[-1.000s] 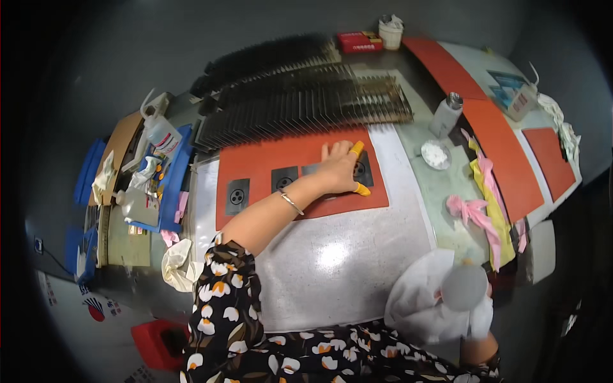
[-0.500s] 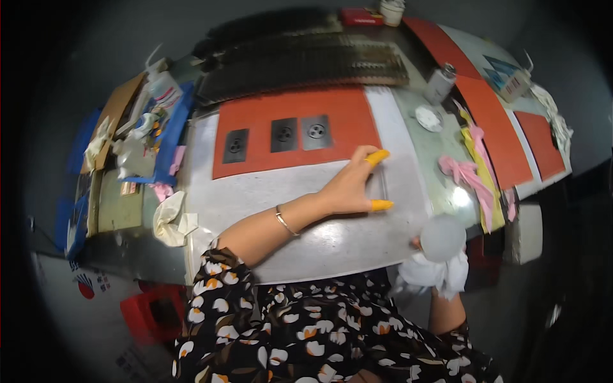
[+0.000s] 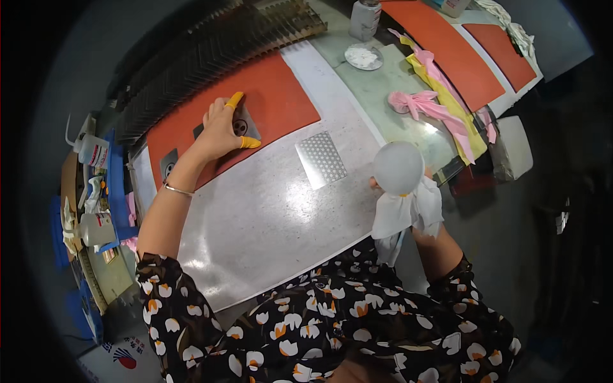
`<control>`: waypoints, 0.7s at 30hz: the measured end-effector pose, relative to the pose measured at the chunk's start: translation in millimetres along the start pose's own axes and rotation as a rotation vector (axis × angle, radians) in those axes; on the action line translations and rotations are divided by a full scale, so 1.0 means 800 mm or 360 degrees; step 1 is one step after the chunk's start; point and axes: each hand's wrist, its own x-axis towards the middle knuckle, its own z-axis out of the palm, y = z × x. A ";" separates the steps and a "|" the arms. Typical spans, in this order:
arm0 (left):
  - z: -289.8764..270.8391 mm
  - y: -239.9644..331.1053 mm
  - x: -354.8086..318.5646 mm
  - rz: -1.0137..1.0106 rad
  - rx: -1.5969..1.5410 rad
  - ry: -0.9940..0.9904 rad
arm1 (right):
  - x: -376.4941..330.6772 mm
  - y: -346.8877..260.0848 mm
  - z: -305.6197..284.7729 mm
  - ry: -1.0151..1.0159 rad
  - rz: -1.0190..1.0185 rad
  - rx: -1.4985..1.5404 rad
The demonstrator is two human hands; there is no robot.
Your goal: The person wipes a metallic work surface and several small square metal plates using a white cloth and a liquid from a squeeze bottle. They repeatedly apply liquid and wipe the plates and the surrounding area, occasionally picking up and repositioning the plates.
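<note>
Two hands show on my feed. My left hand [image 3: 218, 134] is spread wide over a dark plate [image 3: 249, 126] on the red mat [image 3: 287, 96], thumb and forefinger near opposite edges; I cannot tell whether it grips. My right hand [image 3: 374, 183] is closed round a white cloth bundle [image 3: 399, 167] by the near right corner of the grey sheet [image 3: 274, 204]. A patterned plate [image 3: 321, 159] lies just off the mat's edge, with a wide stretch of sheet nearer me. Beyond the mat, a black rack [image 3: 211, 70] stands close.

At ten o'clock the left hand [image 3: 220, 134] partly hides a dark plate [image 3: 251, 126]; at three, a white bundle [image 3: 399, 171] mostly covers the right fingers [image 3: 375, 183].
</note>
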 end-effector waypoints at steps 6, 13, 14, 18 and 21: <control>0.005 0.030 -0.039 0.0318 0.0129 0.0556 | 0.001 0.013 -0.017 0.0119 0.0053 0.0235; 0.048 0.054 -0.130 0.0404 -0.0845 0.0236 | -0.008 0.017 -0.007 0.0229 -0.0108 -0.0218; 0.047 0.050 -0.134 0.0364 -0.0851 0.0169 | -0.007 0.019 -0.012 0.0210 -0.0067 -0.0036; 0.010 0.012 -0.133 0.0306 -0.0378 0.0190 | -0.002 0.026 -0.017 0.0228 -0.0110 -0.0015; -0.011 -0.046 -0.088 -0.0009 -0.0081 0.0176 | 0.003 0.053 -0.068 0.0288 -0.0231 -0.0352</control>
